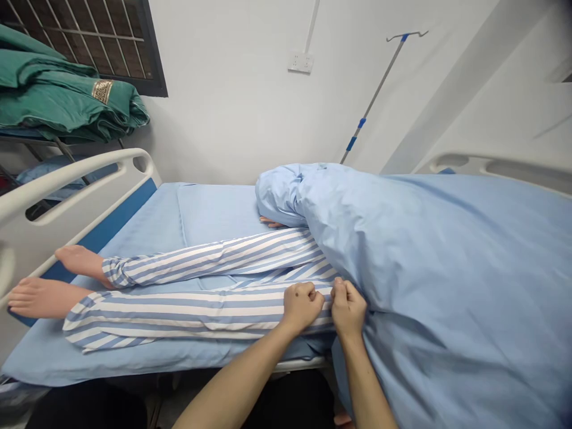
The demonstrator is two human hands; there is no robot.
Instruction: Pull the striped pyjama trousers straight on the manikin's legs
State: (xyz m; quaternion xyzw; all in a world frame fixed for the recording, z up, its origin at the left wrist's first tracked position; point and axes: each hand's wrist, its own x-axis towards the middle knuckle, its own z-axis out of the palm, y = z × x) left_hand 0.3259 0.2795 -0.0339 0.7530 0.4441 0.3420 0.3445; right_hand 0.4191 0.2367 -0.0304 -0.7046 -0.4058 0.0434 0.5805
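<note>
My left hand [304, 307] is closed in a fist over the thigh of the striped trousers [187, 310]. Beside it, a small gap to the right, my right hand [348, 307] is also closed, fingers curled and thumb on top, at the edge of the light blue quilt [429, 256]. Whether cloth is pinched in either hand is hidden. The blue-and-white trousers are on a lying figure that looks like a mannequin, its bare feet [49, 297] towards the left. Its upper body is under the quilt, and fingers of one hand [270, 222] show below the quilt's folded edge.
A white bed end board [134, 164] stands at the left, another [513, 167] at the right. Light blue sheet [214, 202] covers the mattress. Behind are an IV pole [378, 92], a wall socket [301, 62] and green folded cloth [67, 95] beneath a barred window.
</note>
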